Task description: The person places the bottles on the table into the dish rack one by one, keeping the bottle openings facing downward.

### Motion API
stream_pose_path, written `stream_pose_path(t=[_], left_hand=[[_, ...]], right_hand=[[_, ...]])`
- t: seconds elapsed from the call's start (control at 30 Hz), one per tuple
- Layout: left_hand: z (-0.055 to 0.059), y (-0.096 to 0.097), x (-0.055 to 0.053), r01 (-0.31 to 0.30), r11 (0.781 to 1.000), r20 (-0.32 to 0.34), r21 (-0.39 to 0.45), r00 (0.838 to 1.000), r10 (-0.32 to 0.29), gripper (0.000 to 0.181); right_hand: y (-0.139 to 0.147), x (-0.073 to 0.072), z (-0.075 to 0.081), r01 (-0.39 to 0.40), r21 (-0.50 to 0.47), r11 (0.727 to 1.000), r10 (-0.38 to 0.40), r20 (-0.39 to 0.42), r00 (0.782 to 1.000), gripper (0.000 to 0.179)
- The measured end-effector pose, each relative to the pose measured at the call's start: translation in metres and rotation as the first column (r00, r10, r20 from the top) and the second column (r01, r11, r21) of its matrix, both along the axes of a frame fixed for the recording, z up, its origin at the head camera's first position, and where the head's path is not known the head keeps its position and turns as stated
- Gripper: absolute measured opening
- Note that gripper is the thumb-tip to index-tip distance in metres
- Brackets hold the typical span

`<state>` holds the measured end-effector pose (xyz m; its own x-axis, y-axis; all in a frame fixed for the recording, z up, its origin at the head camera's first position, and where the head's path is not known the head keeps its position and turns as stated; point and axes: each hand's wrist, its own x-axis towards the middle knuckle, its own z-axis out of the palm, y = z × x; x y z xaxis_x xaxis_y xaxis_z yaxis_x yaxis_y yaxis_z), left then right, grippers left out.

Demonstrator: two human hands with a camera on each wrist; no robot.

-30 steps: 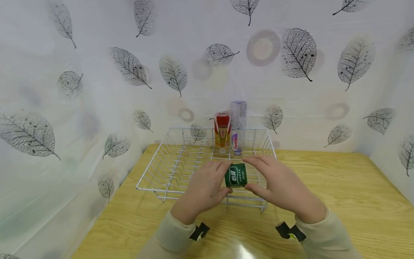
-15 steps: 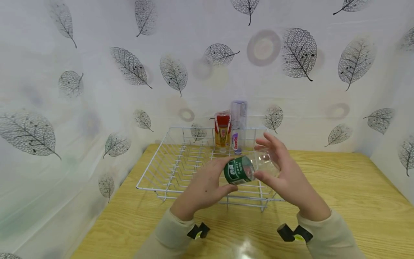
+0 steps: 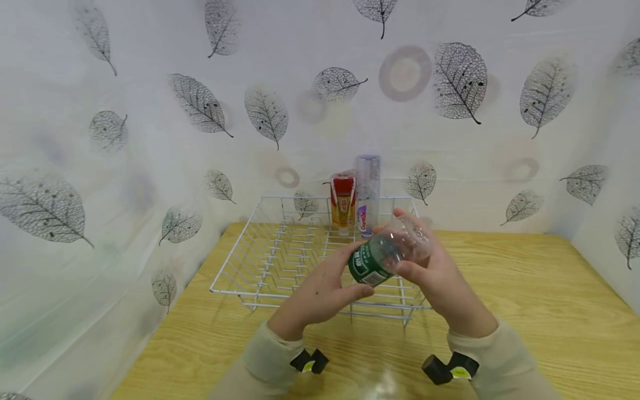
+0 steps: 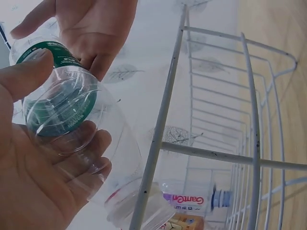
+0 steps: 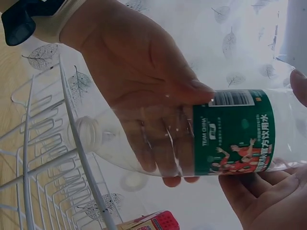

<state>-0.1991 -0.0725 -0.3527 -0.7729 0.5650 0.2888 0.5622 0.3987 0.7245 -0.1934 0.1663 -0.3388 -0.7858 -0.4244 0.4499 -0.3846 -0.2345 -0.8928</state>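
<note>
A clear plastic water bottle [image 3: 372, 266] with a green label is held tilted in both hands, over the near right part of the white wire dish rack [image 3: 310, 253]. My left hand [image 3: 325, 286] grips the base end, thumb below and fingers behind. Around the clear, neck-side half, my right hand [image 3: 445, 283] has its fingers behind and its thumb [image 5: 194, 91] at the label's edge. In the right wrist view a barcode and figures in red show on the label [image 5: 235, 139]. The neck [image 5: 86, 134] overlaps the rack's wires there.
At the rack's back stand a red and gold bottle [image 3: 343, 203] and a clear Ganten bottle [image 3: 367, 183], its blue cap downward. Wood-grain table [image 3: 505, 300] spreads around the rack. A leaf-print curtain [image 3: 320, 33] hangs behind and to the sides.
The bottle, first seen with just its label between the hands, has turned so its clear half points right. The right hand has shifted its hold and now grips that half.
</note>
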Motion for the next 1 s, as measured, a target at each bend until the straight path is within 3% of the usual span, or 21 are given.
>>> stream_pose_path(t=[0.13,0.27,0.5,0.7,0.87,1.0], left_hand=[[0.000,-0.001,0.001,0.001,1.000,0.019,0.014,1.000,-0.001,0.076],[-0.001,0.000,0.000,0.012,1.000,-0.012,0.015,1.000,-0.012,0.077],[-0.002,-0.004,-0.004,-0.008,0.999,-0.019,-0.039,1.000,0.008,0.078],[0.000,-0.026,-0.015,-0.141,0.984,-0.035,-0.108,0.990,0.138,0.076],[0.004,-0.054,-0.028,-0.278,0.949,-0.044,-0.150,0.961,0.274,0.075],[0.007,-0.076,-0.036,-0.354,0.913,-0.065,-0.202,0.935,0.348,0.074]], right_hand=[[-0.006,0.003,0.002,0.023,0.015,1.000,-0.023,-0.035,0.999,0.067],[-0.009,0.007,0.005,0.039,0.017,0.999,-0.038,-0.051,0.998,0.062],[-0.008,0.005,0.002,0.101,0.048,0.994,-0.096,-0.102,0.990,0.059],[-0.001,0.003,0.003,0.175,0.056,0.983,-0.167,-0.128,0.978,0.058],[0.004,0.001,0.004,0.211,0.046,0.976,-0.205,-0.116,0.972,0.057],[0.007,-0.001,0.003,0.214,0.036,0.976,-0.209,-0.117,0.971,0.057]])
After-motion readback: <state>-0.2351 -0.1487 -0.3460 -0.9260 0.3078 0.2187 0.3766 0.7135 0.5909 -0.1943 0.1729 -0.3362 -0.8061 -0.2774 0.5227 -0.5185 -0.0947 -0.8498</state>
